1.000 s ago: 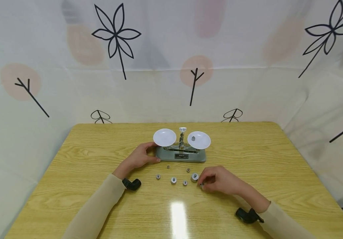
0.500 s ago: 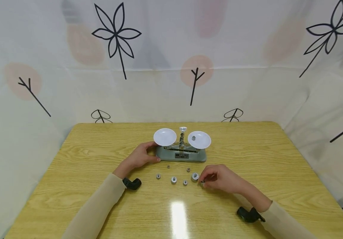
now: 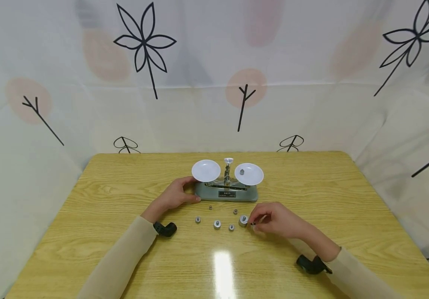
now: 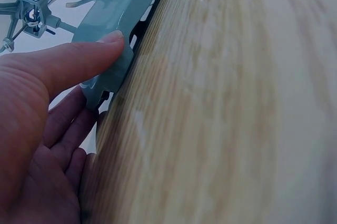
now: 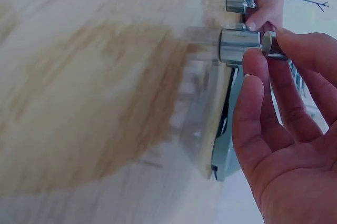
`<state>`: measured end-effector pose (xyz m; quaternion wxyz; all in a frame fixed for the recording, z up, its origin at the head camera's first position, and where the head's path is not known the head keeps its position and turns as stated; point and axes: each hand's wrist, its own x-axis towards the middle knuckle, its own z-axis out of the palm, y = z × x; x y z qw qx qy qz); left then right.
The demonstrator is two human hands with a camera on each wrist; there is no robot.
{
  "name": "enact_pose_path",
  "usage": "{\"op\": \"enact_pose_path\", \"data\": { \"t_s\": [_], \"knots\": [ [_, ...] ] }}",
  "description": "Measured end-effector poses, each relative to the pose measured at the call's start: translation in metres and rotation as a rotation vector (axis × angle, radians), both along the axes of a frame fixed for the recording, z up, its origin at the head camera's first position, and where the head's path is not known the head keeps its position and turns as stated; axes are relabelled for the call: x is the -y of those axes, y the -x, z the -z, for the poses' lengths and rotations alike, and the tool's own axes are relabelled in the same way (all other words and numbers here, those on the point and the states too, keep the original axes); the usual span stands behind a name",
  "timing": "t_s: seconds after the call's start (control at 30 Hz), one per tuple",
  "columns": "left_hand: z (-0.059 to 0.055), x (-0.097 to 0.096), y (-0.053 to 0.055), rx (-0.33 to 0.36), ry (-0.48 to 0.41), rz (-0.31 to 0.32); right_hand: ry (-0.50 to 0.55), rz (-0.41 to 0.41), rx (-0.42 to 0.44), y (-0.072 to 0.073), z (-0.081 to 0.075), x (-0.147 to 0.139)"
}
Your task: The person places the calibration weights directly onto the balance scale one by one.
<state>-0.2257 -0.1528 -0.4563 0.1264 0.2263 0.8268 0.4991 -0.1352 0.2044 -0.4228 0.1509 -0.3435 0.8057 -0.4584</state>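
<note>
A grey-green balance scale [image 3: 227, 195] stands on the table, bearing two white pans. My left hand [image 3: 175, 195] grips the left end of its base; in the left wrist view the thumb [image 4: 89, 58] lies on the front and the fingers reach behind. On the right pan [image 3: 253, 179] rests a small weight [image 3: 242, 172]; the left pan [image 3: 205, 171] has nothing on it. Between thumb and fingertips my right hand [image 3: 279, 220] pinches a small metal weight [image 5: 274, 46], tilted on its side in the right wrist view. Just left of these fingertips is the largest weight [image 3: 243, 221].
Several knobbed weights stand loosely spread in front of the scale, among them a mid-sized weight [image 3: 217, 225] and a tiny weight [image 3: 210, 207]. The wooden table [image 3: 125, 257] meets a patterned cloth [image 3: 184, 120] at the back.
My right hand has risen slightly away from me with the pinched weight, staying beside the largest weight. The left hand and the scale have kept their places.
</note>
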Motion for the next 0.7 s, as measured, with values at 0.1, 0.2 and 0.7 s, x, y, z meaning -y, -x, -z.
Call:
{"op": "enact_pose_path", "data": {
  "t_s": [0.1,0.2,0.7],
  "knots": [
    [0.001,0.0,0.0,-0.006,0.002,0.002,0.014,-0.005,-0.026,0.001,-0.001,0.0],
    [0.001,0.001,0.0,-0.01,-0.001,0.005,0.03,-0.012,-0.043,0.002,-0.003,-0.001],
    [0.004,-0.002,-0.005,-0.033,0.017,-0.003,0.031,0.028,-0.076,0.009,-0.017,-0.006]
  ]
}}
